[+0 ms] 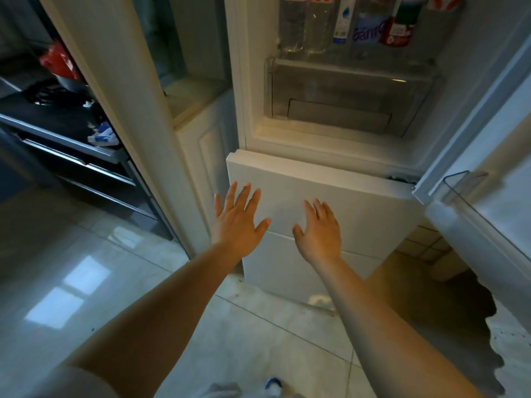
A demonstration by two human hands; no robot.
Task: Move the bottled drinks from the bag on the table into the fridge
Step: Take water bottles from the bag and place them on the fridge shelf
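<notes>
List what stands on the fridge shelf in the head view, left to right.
Two clear bottles → white-and-blue labelled bottle → blue-labelled bottle → red-labelled bottle. Both hands, left hand and right hand, are empty below.

bottles [344, 24] in fridge [330, 156], above drawer [339, 99] | door [494, 156] right | stove [51, 110], seemingly, left

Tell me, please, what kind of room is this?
Most likely a home kitchen: an open fridge with bottled drinks on its shelf, a tiled floor, and a dark counter at the left.
</notes>
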